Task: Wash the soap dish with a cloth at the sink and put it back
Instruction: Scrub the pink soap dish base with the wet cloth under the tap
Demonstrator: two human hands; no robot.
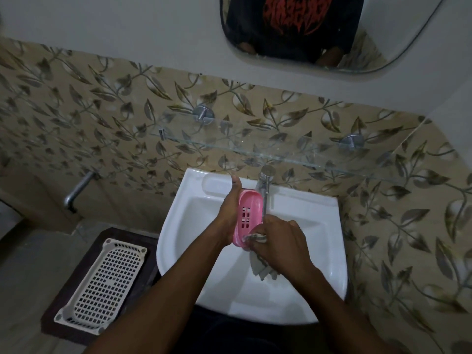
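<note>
Over the basin of the white sink point(178, 226), seen from the head camera, both forearms reach in from the lower edge of the view and meet near the middle. The left hand point(228, 213) is stretched forward with its palm against the left side of the pink soap dish point(249, 215), thumb pointing up toward the wall, grasping the dish and holding it on edge, with its slotted bottom facing the camera. The right hand point(281, 241) is bent at the wrist, fingers curled round a bunched grey cloth point(258, 264), which it presses on the near end of the dish; the cloth's loose end hangs below into the bowl.

The tap point(265, 180) stands just behind the dish, and a thin stream of water falls close to the dish's right edge. A glass shelf point(255, 149) juts from the leaf-patterned wall above the tap, and the mirror point(383, 34) hangs higher. The sink's rim curves round both hands, with open bowl to the right and toward the person. At the left, well apart from the sink, a white perforated tray point(102, 282) lies on a dark bench point(58, 310).

The dish sits between the two hands, touching both, above the bowl.
</note>
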